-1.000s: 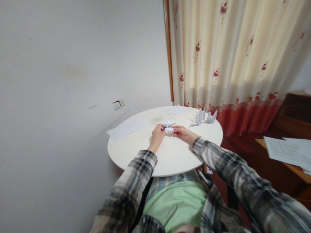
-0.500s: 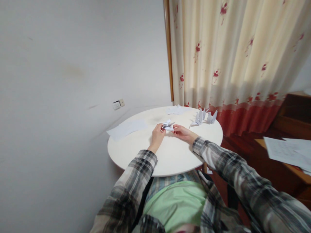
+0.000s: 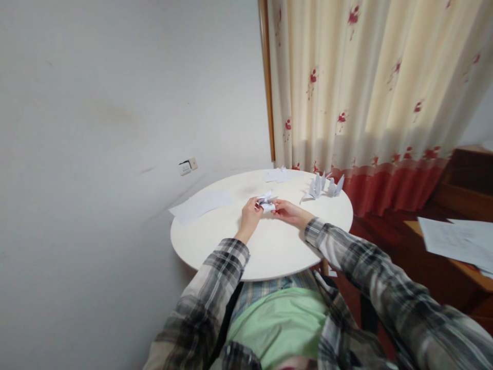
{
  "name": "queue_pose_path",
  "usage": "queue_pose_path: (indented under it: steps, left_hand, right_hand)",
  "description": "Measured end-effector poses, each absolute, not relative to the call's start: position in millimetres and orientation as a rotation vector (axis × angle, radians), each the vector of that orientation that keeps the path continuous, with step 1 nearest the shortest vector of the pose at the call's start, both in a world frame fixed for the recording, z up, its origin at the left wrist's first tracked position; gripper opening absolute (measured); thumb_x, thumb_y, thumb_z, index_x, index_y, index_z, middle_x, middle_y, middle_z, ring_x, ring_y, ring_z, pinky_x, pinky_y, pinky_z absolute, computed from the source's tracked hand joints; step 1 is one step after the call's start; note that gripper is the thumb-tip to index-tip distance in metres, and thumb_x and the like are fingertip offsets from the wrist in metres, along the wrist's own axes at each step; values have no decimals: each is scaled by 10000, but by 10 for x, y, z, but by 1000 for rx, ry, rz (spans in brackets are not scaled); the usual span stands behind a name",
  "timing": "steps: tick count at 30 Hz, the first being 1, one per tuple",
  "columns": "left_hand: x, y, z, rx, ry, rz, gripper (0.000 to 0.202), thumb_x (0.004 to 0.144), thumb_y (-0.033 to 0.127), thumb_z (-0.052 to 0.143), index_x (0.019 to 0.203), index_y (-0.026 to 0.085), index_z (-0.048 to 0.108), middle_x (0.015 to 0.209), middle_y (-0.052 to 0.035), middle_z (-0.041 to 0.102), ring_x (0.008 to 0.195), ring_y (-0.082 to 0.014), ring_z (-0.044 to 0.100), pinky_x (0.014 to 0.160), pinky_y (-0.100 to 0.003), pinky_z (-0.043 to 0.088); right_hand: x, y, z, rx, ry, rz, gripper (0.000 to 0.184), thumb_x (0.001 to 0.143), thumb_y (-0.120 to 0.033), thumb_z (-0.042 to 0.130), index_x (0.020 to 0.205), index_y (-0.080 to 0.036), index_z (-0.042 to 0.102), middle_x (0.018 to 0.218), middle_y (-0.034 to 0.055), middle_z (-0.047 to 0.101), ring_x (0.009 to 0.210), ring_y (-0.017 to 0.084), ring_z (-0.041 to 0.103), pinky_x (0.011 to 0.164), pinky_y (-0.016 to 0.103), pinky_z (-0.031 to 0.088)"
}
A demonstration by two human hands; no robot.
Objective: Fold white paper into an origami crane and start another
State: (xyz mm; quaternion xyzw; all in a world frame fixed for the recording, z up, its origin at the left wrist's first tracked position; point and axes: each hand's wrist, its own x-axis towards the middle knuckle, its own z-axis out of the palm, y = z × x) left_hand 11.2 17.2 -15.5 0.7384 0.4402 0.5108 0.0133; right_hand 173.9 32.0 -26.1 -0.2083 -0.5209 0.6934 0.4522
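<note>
Between my two hands, just above the white round table (image 3: 215,241), is a folded paper crane (image 3: 266,200) with its flaps spread. My left hand (image 3: 251,216) pinches its left side between thumb and fingers. From the right, the fingertips of my right hand (image 3: 285,210) grip a paper flap. Both hands partly cover the paper. Several finished-looking paper cranes (image 3: 316,186) stand in a group beyond my right hand, one of them (image 3: 336,186) a little apart at the right.
White sheets (image 3: 202,203) lie at the table's left edge by the wall. Smaller papers (image 3: 280,175) rest at the far edge. A floral curtain (image 3: 346,92) hangs behind. To the right, a wooden surface (image 3: 419,228) holds written sheets (image 3: 450,239). A wall socket (image 3: 187,166) is at left.
The flap under my right fingertips has bent and curled slightly, and both hands have dipped a touch. The cranes and loose sheets have stayed in place.
</note>
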Motion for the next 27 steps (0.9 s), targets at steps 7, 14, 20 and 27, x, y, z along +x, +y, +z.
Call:
queue_pose_path:
  steps: [7,14,20,27]
  left_hand:
    - [82,172,-154,2276,1395,1637,232,672,64,499,876,143,577,761,-30,596,663,-137,535,650,-255,437]
    - [56,205,-186,2294,1385,1619,248,671,66,489,884,160,576,776,-24,595,701,-142,541,687,-262,434]
    - [64,202,-184,2280,1402,1553,276,669,75,492,917,161,577,790,-26,603,708,-145,541,693,-267,433]
    - [61,258,-216,2214,1424,1517,274,676,111,501,936,157,575,771,-22,611,662,-136,538,641,-249,420]
  right_hand:
    - [1734,284,-207,-519,-1093,1843,109,679,-64,600,748,-130,549,666,-14,576,581,66,552,539,162,473]
    - [1708,211,-173,-604,-1173,1641,169,638,-87,674,764,-125,569,618,-32,579,492,34,506,455,135,422]
    - [1696,199,-162,-657,-1161,1584,209,602,-80,694,755,-134,562,576,-45,565,479,32,493,443,144,407]
    - [1680,187,-160,-665,-1194,1520,272,560,-123,719,781,-142,561,596,-45,584,506,38,510,480,155,416]
